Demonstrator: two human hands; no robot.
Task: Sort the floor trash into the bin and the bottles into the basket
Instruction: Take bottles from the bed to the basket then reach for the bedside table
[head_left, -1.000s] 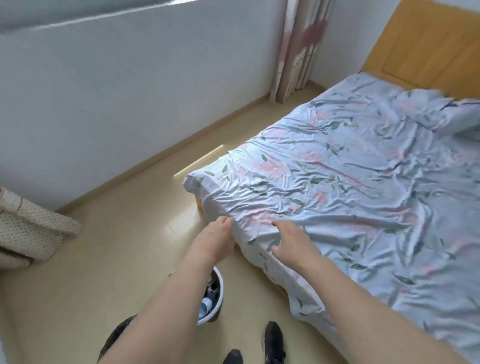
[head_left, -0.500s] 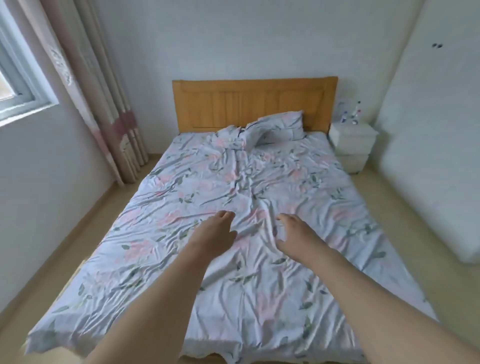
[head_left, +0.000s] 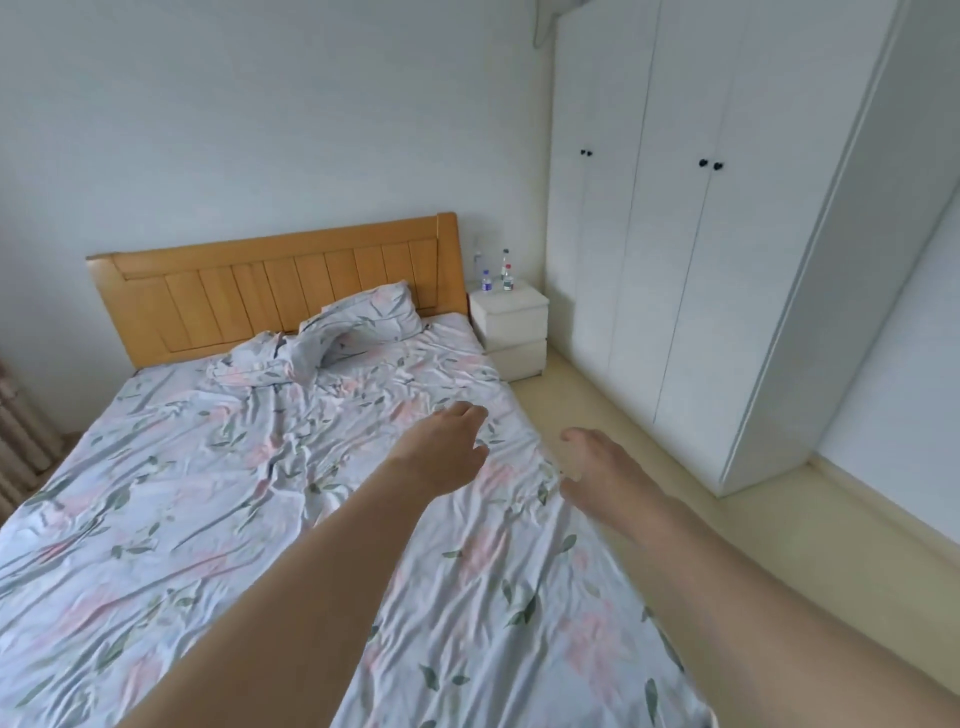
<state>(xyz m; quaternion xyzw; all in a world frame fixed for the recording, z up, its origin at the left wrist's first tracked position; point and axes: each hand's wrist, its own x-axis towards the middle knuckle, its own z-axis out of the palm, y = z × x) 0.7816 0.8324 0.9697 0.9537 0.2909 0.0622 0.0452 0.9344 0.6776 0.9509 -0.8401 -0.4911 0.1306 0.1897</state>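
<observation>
Fingers (head_left: 470, 415) of left hand (head_left: 441, 452) and right hand (head_left: 605, 470) hanging loose, grasping nothing. Bottles (head_left: 496, 273) standing on nightstand (head_left: 511, 325), far off; probably light, slippery plastic; gripping at mid-body.

Bare floor (head_left: 613, 415) runs between bed (head_left: 260, 493) and wardrobe (head_left: 701, 260).

One head-worn wide-angle view, standing height at the foot of the bed (head_left: 218, 519), facing forward and down along it, headboard (head_left: 280, 291) at 11 o'clock, nightstand (head_left: 511, 322) at 12, wardrobe (head_left: 691, 260) at 2, forearms close at 6
</observation>
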